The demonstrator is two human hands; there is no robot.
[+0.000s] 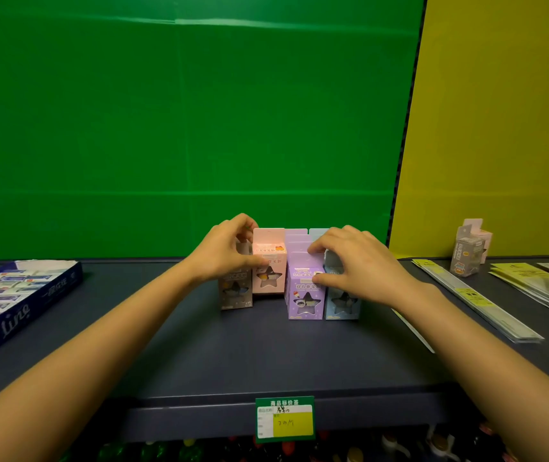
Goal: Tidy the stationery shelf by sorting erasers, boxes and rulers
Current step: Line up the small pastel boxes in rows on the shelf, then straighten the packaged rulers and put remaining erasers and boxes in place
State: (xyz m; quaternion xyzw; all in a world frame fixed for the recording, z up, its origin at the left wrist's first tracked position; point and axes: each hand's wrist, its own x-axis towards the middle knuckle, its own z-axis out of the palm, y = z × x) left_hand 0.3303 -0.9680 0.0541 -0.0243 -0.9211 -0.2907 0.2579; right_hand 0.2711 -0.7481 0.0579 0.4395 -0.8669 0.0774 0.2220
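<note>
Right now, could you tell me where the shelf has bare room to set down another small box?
The widest bare patch is the front of the shelf, between the forearms. Another lies between the blue eraser tray and the left hand. It is crowded at the star-window boxes under the right hand and around the packaged rulers.

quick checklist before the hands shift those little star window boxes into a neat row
1. Left hand has hold of the pink star-window carton: ok, thumb on its front, fingers over the top.
2. Right hand steadies the purple star-window carton: ok.
3. Fronts level: not ok, the pink carton sits further back than the purple one, the grey carton and the blue carton.
4. Dark shelf surface in front is free: ok.
5. Stray grey carton at far right joined to the group: not ok.
6. Cartons behind the front row upright: cannot tell.
</note>
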